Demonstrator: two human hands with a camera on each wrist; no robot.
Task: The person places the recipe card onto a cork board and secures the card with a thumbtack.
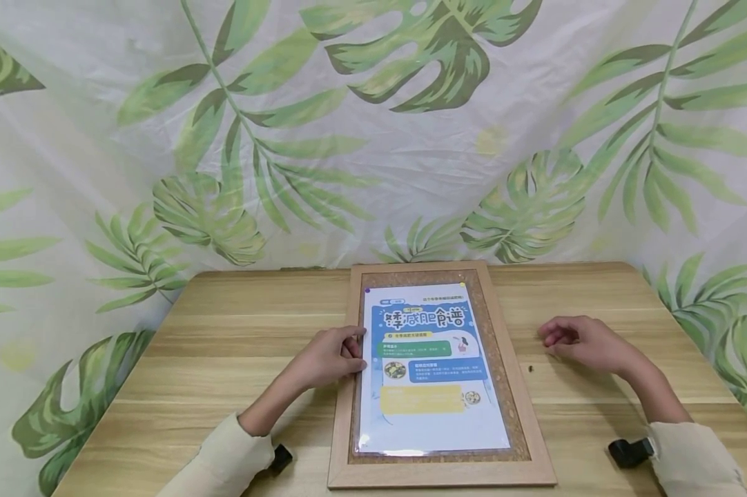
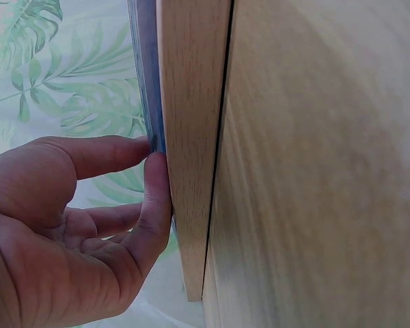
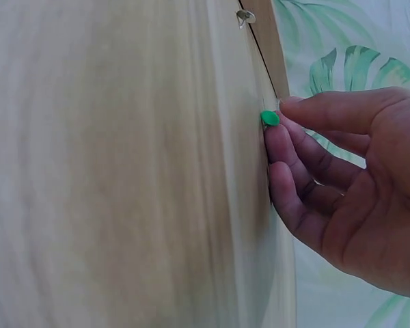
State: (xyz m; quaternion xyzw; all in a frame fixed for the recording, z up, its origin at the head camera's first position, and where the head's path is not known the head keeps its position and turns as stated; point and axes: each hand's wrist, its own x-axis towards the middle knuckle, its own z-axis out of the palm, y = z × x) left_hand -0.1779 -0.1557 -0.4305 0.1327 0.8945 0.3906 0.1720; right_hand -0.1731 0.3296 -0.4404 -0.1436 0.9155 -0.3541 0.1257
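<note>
A laminated poster [image 1: 435, 428] lies on a wood-framed corkboard [image 1: 342, 442]. My left hand [image 1: 330, 355] is at its left edge, thumb and fingertips pinching the sheet's edge [image 2: 152, 102] just above the frame's wooden side [image 2: 191, 137]. A purple pin [image 1: 367, 290] is at the poster's upper left corner, a yellow pin [image 1: 463, 284] at its upper right. Right of the board, my right hand [image 1: 587, 345] is low over the table with curled fingers. Its thumb and fingertips meet at a green thumbtack [image 3: 270, 118], which the hand hides in the head view.
Another small tack [image 3: 244, 17] lies on the wooden table [image 1: 237, 345] between the board and my right hand. Black wrist devices [image 1: 629, 452] are at both sleeves. Behind the table hangs a leaf-patterned cloth [image 1: 411, 172].
</note>
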